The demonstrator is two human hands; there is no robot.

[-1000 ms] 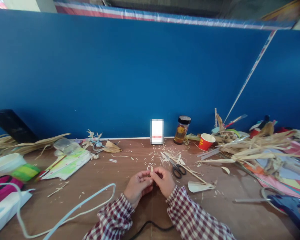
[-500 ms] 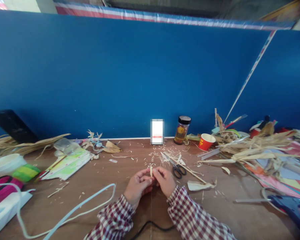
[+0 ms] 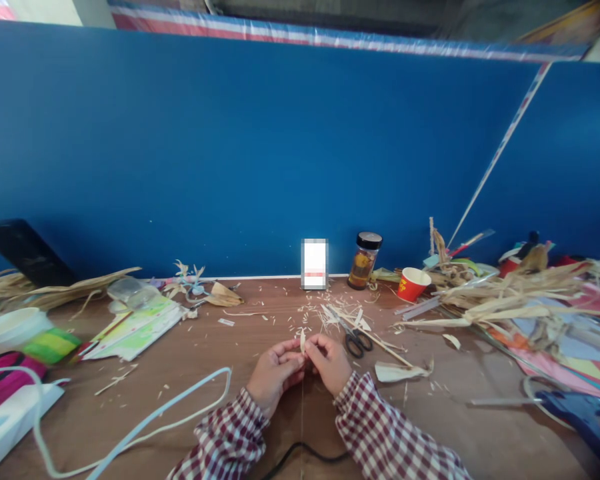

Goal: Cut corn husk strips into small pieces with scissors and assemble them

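Between the fingertips of both hands stands a small pale piece of dried husk, narrow and upright. My left hand pinches it from the left, fingers curled. From the right, my right hand closes thumb and forefinger on the same piece; its lower end is hidden by the fingers. Just beyond my right hand lie black-handled scissors, their blades among pale straw strips. A broad husk piece rests to the right of my right wrist.
A lidded jar of amber liquid and a red paper cup stand at the back. Dried husks pile up on the right, near a blue glue gun. At left are a white cable and a power strip.
The fingers of my right hand have shifted slightly at the husk piece. Both hands otherwise keep their place, and the things on the table have not moved.
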